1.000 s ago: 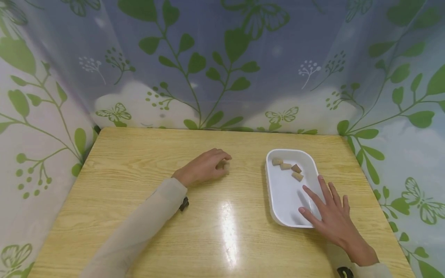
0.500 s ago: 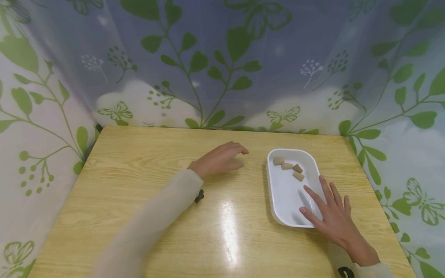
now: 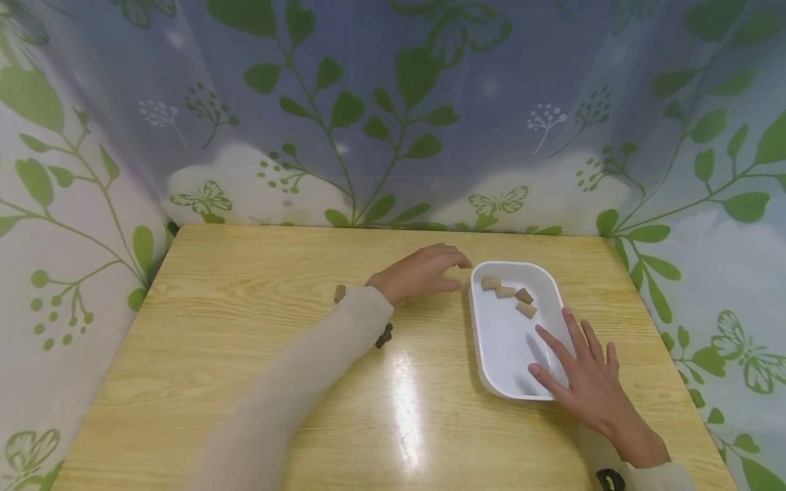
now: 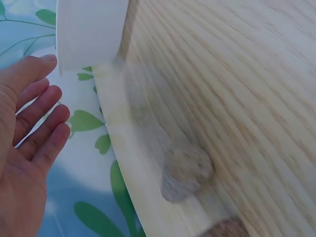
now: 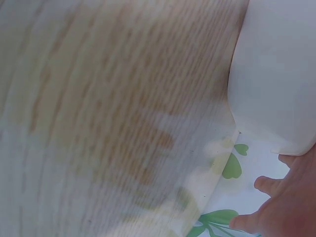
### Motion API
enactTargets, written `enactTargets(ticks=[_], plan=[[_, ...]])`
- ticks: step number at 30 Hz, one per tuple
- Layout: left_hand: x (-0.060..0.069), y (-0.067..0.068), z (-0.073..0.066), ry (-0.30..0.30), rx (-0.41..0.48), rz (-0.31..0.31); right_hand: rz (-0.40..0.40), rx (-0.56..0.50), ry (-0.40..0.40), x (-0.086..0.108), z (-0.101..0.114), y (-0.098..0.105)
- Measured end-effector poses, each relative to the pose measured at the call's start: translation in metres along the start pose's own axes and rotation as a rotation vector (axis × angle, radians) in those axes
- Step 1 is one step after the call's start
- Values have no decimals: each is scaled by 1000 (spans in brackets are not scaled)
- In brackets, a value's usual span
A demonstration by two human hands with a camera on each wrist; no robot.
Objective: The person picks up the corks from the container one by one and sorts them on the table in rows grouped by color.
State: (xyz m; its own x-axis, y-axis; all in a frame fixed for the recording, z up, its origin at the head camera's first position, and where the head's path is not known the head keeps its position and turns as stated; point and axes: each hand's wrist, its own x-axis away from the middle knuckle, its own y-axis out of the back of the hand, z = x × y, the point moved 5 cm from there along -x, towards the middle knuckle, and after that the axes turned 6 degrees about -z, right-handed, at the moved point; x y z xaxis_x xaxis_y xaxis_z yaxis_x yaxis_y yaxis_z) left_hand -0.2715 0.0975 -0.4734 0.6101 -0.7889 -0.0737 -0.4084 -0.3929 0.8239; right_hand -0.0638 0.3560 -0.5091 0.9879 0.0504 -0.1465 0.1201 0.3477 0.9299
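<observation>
A white tray (image 3: 496, 341) lies on the right part of the table, with several cork stoppers (image 3: 525, 310) near its far end. My left hand (image 3: 424, 273) is beside the tray's far left corner, fingers loosely bent. In the left wrist view nothing sits between the left hand's (image 4: 24, 163) thumb and fingers. Spread fingers of my right hand (image 3: 592, 392) lie over the tray's right rim. On the table, one brown cork (image 3: 340, 293) shows behind the left sleeve. The left wrist view has a blurred cork (image 4: 186, 170) and part of another (image 4: 227, 228).
The wooden table (image 3: 215, 354) reaches back to a leaf-patterned curtain (image 3: 381, 136), which also hangs on both sides. A glare streak runs down the table's middle. In the right wrist view the tray's outer wall (image 5: 276, 74) stands beside the right hand.
My left hand has moved right, across the table to the tray's left side. A cork on the table has come into sight behind the left sleeve. The right hand and tray stay put.
</observation>
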Motion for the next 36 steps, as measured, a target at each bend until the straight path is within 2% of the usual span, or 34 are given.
enactTargets(ticks=[11, 17, 22, 26, 30, 36], plan=[[-29, -9, -30, -93, -42, 51, 1, -21, 13, 1, -1, 1], [-42, -18, -40, -93, -49, 98, -1, -23, 17, 2, -1, 1], [-47, -22, -46, -81, -29, 107, -1, -27, 15, 1, 0, 1], [-54, -30, -48, -83, -28, 126, 1, -28, 15, 1, -1, -1], [-61, -39, -51, -117, -107, 145, 1, -27, 16, 2, -2, -2], [-68, -50, -60, -219, -338, 169, -9, -28, 16, 0, -1, 0]])
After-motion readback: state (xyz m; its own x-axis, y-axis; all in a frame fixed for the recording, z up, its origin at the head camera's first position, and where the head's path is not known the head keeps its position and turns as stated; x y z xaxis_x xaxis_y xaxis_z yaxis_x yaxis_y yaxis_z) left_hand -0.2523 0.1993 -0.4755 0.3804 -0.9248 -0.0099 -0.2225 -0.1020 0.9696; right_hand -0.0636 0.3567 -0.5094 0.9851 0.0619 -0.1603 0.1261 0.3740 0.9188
